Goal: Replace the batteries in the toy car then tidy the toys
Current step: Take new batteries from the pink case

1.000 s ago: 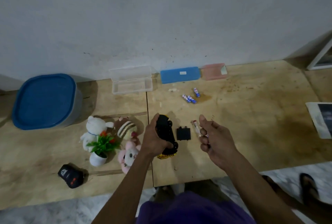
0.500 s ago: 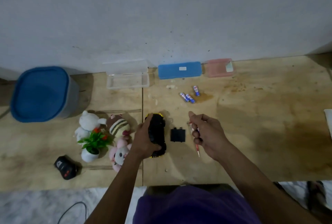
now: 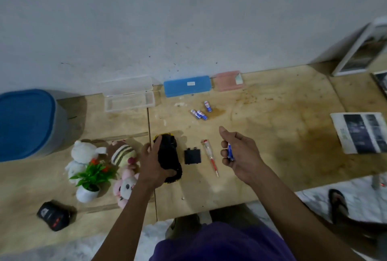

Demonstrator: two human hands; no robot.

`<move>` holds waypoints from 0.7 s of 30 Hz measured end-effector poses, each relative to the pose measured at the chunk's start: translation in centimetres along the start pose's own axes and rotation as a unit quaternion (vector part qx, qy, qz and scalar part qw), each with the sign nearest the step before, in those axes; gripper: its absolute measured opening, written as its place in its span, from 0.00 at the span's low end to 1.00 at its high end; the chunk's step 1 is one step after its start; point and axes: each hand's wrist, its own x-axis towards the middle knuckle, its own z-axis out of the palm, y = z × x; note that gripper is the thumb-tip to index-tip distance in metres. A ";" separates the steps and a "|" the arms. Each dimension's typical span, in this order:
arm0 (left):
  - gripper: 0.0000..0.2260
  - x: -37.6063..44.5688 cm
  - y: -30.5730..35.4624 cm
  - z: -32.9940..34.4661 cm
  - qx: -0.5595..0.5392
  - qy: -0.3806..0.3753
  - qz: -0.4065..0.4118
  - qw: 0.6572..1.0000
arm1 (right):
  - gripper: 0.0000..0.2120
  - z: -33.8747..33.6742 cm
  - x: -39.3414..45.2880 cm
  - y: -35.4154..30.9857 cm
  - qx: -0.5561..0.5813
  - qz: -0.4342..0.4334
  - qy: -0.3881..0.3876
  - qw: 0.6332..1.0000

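The black and yellow toy car (image 3: 170,156) lies upside down on the wooden table, and my left hand (image 3: 154,164) grips it from the left. Its black battery cover (image 3: 192,156) lies just right of it. A red and clear screwdriver (image 3: 209,156) rests on the table beside the cover. My right hand (image 3: 238,152) hovers right of the screwdriver, fingers curled around a blue battery (image 3: 230,152). Three blue batteries (image 3: 201,112) lie farther back. Plush toys (image 3: 123,156) and a small potted plant (image 3: 92,179) sit left of the car.
A blue-lidded tub (image 3: 25,122) stands at the far left. An open clear case (image 3: 128,98), a blue case (image 3: 187,85) and a pink case (image 3: 228,80) line the wall. A black remote (image 3: 53,215) lies front left. Newspaper (image 3: 362,134) lies at the right.
My right hand has laid the screwdriver on the table next to the cover; a blue battery now shows in its fingers. My left hand stays on the car.
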 end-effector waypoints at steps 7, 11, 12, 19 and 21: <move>0.39 0.1 5.3 0.9 -0.006 0.153 0.083 0.985 | 0.14 -3.9 2.0 -2.6 0.000 -0.049 0.052 0.997; 0.30 3.6 10.9 2.7 -0.014 0.184 0.140 0.973 | 0.09 -5.6 5.8 -5.4 -0.019 -0.070 0.068 0.995; 0.29 4.8 12.4 3.3 -0.008 0.185 0.151 0.971 | 0.08 -6.0 7.0 -6.1 -0.025 -0.072 0.071 0.995; 0.23 13.9 21.1 7.1 0.126 0.156 0.150 0.968 | 0.04 -6.6 17.3 -10.0 -0.081 -0.032 0.077 0.993; 0.24 16.6 22.7 8.0 0.183 0.154 0.130 0.962 | 0.04 -6.3 19.9 -10.7 -0.094 -0.013 0.072 0.993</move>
